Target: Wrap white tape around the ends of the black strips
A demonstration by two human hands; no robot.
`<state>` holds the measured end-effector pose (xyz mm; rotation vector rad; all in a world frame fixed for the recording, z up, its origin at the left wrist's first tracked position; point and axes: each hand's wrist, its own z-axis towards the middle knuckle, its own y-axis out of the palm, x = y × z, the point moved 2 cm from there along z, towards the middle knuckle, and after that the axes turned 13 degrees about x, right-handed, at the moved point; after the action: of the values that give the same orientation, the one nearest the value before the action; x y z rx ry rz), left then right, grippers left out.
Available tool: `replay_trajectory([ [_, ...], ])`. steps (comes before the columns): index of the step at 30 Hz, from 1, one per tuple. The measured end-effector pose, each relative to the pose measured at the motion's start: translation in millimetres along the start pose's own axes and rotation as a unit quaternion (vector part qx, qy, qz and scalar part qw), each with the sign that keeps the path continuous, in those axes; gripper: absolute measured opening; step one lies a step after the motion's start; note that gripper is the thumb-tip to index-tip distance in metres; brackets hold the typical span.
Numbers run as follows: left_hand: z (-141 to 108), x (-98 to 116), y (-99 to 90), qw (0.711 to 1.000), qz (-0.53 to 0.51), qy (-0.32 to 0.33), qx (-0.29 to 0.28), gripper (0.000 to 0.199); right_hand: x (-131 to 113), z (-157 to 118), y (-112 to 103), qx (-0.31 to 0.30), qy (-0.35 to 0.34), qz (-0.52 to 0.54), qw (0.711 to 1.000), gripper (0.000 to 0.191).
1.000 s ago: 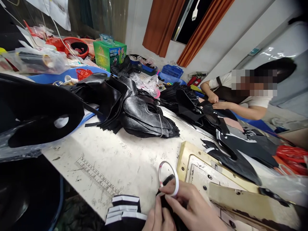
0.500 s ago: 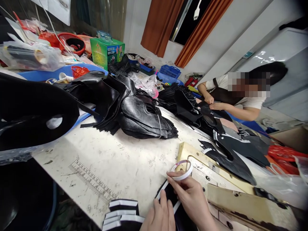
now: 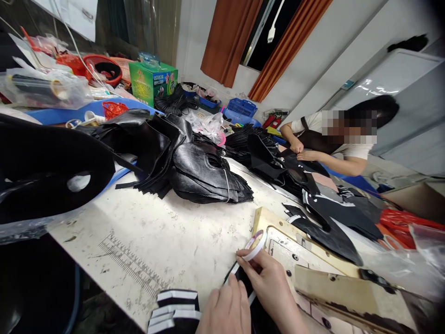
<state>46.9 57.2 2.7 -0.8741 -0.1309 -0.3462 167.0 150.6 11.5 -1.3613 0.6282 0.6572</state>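
Between thumb and fingers, my right hand (image 3: 269,278) grips a roll of white tape (image 3: 256,246), at the far end of a black piece (image 3: 262,315) with white strips along its edges. My left hand (image 3: 227,306) lies flat on that piece, fingers stretched out and close together, just left of my right hand. To the left, several black pieces with white strips (image 3: 177,308) overlap at the table's near edge. Part of the black piece is hidden under both hands.
A cream sewing machine (image 3: 333,283) lies right of my hands. Tied black pieces (image 3: 208,174) are stacked on the white table (image 3: 167,227). A green box (image 3: 153,82) stands behind. Across the table, a person (image 3: 330,139) handles black material. A black bin (image 3: 31,283) is at lower left.
The tape roll has turned to a more upright, narrower angle in my right hand. The whole view has shifted slightly, with the far person now a little further left.
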Motion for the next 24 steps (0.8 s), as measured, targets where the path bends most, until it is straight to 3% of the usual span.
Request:
replay_trajectory([
  [4, 31.2, -15.6, -3.4, 0.974, -0.145, -0.16, -0.066, 0.038, -10.8, -0.9, -16.9, -0.036, 0.061, 0.087, 0.994, 0.031],
  [8, 56.9, -21.3, -0.3, 0.924, -0.291, -0.22, -0.116, 0.024, -27.4, -8.8, -31.6, -0.058, 0.128, 0.206, 0.968, 0.031],
  [13, 72.1, -21.9, 0.3, 0.862, -0.38, -0.296, -0.158, 0.019, -28.5, -12.3, -42.8, -0.004, 0.165, 0.255, 0.953, 0.025],
  [19, 78.2, -20.9, -0.7, 0.771, -0.457, -0.397, -0.198, 0.011, -12.1, -4.6, -57.7, 0.018, 0.047, 0.131, 0.99, 0.02],
  [24, 74.5, -23.0, 9.7, 0.726, -0.488, -0.433, -0.219, 0.01, -21.5, -24.9, -50.7, 0.103, -0.156, 0.102, 0.977, 0.013],
])
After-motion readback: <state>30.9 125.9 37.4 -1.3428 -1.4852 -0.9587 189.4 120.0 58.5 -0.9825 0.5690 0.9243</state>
